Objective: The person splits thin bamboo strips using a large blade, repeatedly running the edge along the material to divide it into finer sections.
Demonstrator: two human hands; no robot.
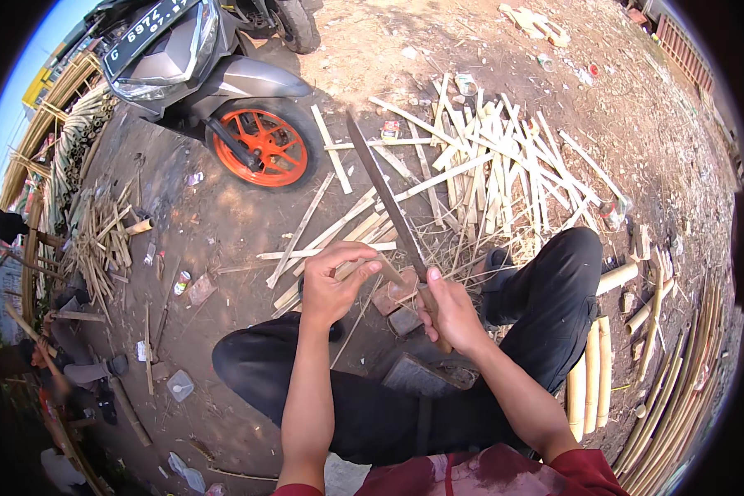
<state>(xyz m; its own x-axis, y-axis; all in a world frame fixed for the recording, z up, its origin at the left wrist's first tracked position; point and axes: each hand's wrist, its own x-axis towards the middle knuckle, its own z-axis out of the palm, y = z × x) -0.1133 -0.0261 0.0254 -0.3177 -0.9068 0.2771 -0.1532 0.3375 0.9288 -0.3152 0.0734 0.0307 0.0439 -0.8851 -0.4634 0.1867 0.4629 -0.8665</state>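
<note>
My right hand (450, 312) grips the wooden handle of a long machete (384, 192), whose dark blade points up and away toward the pile of strips. My left hand (332, 281) pinches a short bamboo stick (388, 270) by its near end, holding it against the blade just above the handle. Both hands hover over my black-trousered legs (364, 405); I sit on the ground. A brick-like block (395, 296) lies under the hands.
A heap of split bamboo strips (492, 169) lies ahead on the dirt. A scooter with an orange front wheel (264, 145) stands at the upper left. Whole bamboo poles (591, 372) lie at my right, more bamboo scraps (103, 236) at the left.
</note>
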